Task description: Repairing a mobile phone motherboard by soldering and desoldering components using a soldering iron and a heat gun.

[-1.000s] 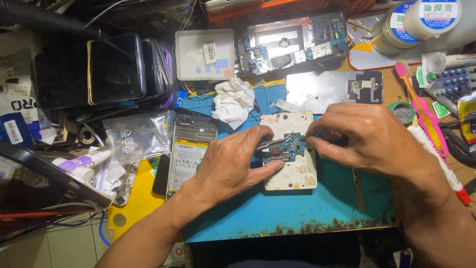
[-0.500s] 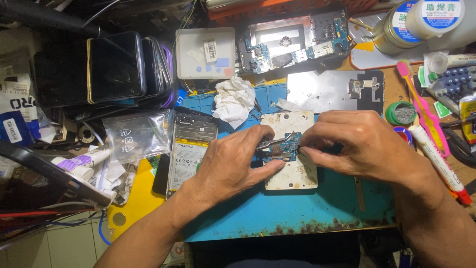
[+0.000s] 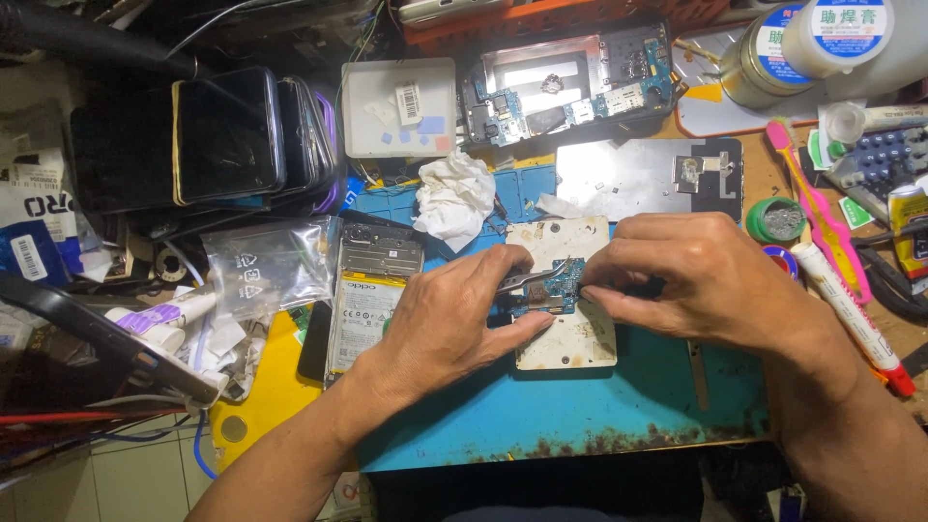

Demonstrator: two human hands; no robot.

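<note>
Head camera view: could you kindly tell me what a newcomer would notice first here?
At centre, the left hand and right hand meet over a small blue circuit board on a white tile, the left holding tweezers. At upper left lies a stack of dark phones; a crumpled tissue sits between.

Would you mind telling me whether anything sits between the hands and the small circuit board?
Nothing visible does: the left hand and right hand already meet at the small circuit board, tweezers touching it.

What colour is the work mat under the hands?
Blue, with rusty brown stains along its front edge: the mat, seen in the head view.
</note>
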